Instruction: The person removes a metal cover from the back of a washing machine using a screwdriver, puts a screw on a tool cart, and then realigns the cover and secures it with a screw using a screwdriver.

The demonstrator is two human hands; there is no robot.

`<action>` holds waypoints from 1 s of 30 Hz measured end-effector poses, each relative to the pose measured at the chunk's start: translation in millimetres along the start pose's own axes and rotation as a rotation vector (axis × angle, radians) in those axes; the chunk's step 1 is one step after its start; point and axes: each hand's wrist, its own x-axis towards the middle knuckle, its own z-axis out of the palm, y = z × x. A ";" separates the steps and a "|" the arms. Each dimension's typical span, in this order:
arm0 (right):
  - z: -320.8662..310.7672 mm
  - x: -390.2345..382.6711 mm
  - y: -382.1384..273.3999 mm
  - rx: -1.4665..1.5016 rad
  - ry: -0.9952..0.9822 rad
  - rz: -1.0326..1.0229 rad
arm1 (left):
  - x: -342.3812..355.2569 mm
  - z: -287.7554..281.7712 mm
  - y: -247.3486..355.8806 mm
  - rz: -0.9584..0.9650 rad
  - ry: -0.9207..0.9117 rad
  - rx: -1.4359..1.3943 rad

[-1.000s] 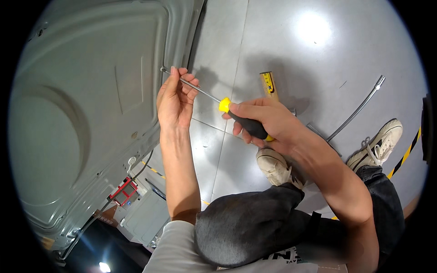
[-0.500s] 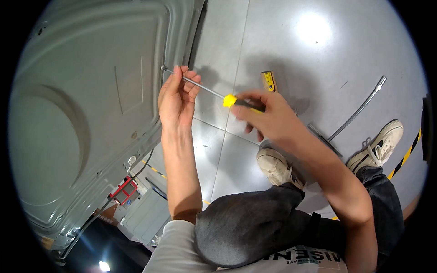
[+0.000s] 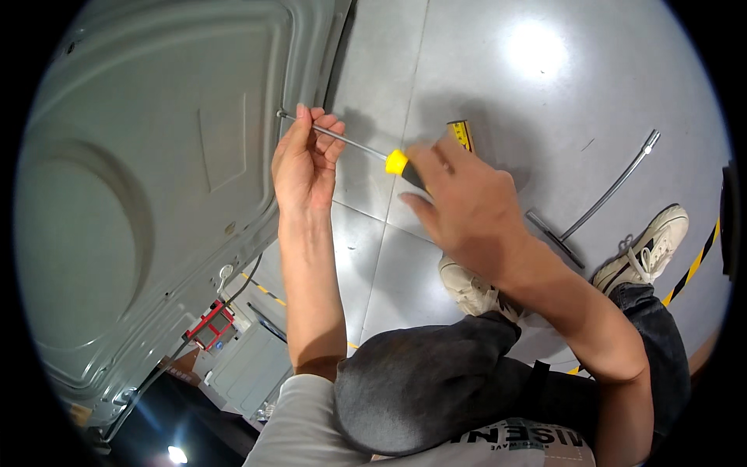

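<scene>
A long screwdriver [image 3: 366, 148] with a yellow and black handle slants between my hands. Its steel tip meets a small fastener [image 3: 281, 114] near the edge of a grey metal vehicle panel [image 3: 171, 156]. The thumb and fingertips of my left hand [image 3: 306, 167] pinch the shaft close to that tip. Around the handle end is my right hand [image 3: 471, 206], its fingers on one side and its thumb on the other. Motion smears those fingers, and they hide part of the handle.
On the grey floor stands a yellow and black box [image 3: 461, 134], partly behind my right hand. A T-handled wrench with a long curved shaft [image 3: 607, 198] lies between it and my shoe [image 3: 654, 241]. A dark cable [image 3: 233, 296] runs by the panel's lower edge, near a red frame [image 3: 210, 327].
My right hand has turned over the handle, its back now facing up and its fingers reaching further up. The screwdriver and my left hand have barely shifted.
</scene>
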 end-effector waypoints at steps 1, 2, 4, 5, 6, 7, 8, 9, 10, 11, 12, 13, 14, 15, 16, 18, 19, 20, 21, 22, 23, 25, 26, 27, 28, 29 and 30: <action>4.2 -1.1 7.3 -0.157 0.086 -0.170 | -0.4 1.4 0.1 0.007 0.016 0.011; 7.4 -2.0 12.8 -0.313 0.173 -0.339 | -1.3 1.0 0.5 0.004 0.001 0.019; 6.4 -1.1 12.6 -0.007 0.037 -0.133 | -1.5 -0.6 -0.3 -0.002 -0.033 0.032; 3.4 1.0 7.7 0.453 -0.185 0.250 | -1.8 -4.5 -0.2 0.015 -0.028 0.032; 1.1 2.7 5.0 0.909 -0.402 0.638 | -1.3 -8.9 -0.4 0.030 -0.026 0.031; 3.7 1.8 6.9 0.931 -0.424 0.663 | -0.4 -10.6 -0.8 0.044 -0.025 0.031; 4.3 0.7 4.1 0.857 -0.370 0.615 | 2.1 -9.2 -1.7 0.038 -0.038 0.032; 7.4 -1.5 0.1 0.787 -0.322 0.573 | 3.1 -9.4 -0.9 0.030 -0.045 0.037; 10.3 -4.9 -2.0 0.717 -0.275 0.530 | 3.0 -9.7 0.1 0.022 -0.051 0.042; 14.0 -13.7 -0.2 0.330 -0.124 0.252 | 0.4 -8.0 -0.2 0.028 -0.027 0.060; 17.7 -25.1 2.1 -0.058 0.022 -0.029 | -0.4 -7.0 0.7 0.023 -0.012 0.069; 20.1 -30.8 2.8 -0.444 0.169 -0.313 | 0.2 -6.1 1.6 0.018 0.004 0.078; 20.3 -30.3 0.9 -0.207 0.084 -0.143 | -0.2 -6.0 2.6 0.014 0.019 0.086; 17.9 -27.2 -2.3 0.027 0.004 0.025 | -0.3 -5.4 2.7 0.016 0.013 0.090; 14.2 -23.3 -6.9 0.261 -0.075 0.192 | -1.5 -5.5 2.9 0.018 0.007 0.093; 6.5 -16.6 -16.7 0.731 -0.241 0.533 | -4.8 -3.5 4.9 0.017 -0.015 0.085; 3.5 -14.5 -20.4 0.967 -0.326 0.707 | -8.2 -0.2 7.9 0.013 -0.030 0.074; 0.7 -12.4 -23.7 0.994 -0.343 0.701 | -10.5 0.8 9.2 0.010 -0.046 0.063; -4.1 -9.5 -27.6 1.021 -0.353 0.691 | -8.3 -2.6 9.9 0.021 -0.070 0.048; -8.8 -6.9 -31.1 1.049 -0.363 0.680 | -5.1 -7.0 9.0 0.015 -0.069 0.044; -13.6 -5.2 -33.7 0.966 -0.389 0.613 | -1.6 -11.5 7.2 0.009 -0.069 0.039; -12.5 -6.1 -36.4 0.569 -0.233 0.494 | -1.5 -9.6 8.5 0.016 -0.029 0.056; -10.9 -8.3 -37.3 0.371 -0.154 0.431 | -1.2 -8.9 8.3 0.021 -0.045 0.048; -3.3 -15.6 -28.3 0.027 -0.056 0.021 | -0.2 -9.3 7.8 0.025 -0.061 0.040; 4.6 -22.9 -20.3 -0.386 0.189 -0.321 | -0.7 -10.1 6.9 0.027 -0.072 0.031; 8.4 -26.0 -20.0 -0.641 0.229 -0.424 | -1.6 -8.7 7.7 0.042 -0.048 0.049; 11.0 -26.8 -20.9 -0.900 0.267 -0.527 | -2.6 -8.4 7.6 0.040 -0.047 0.049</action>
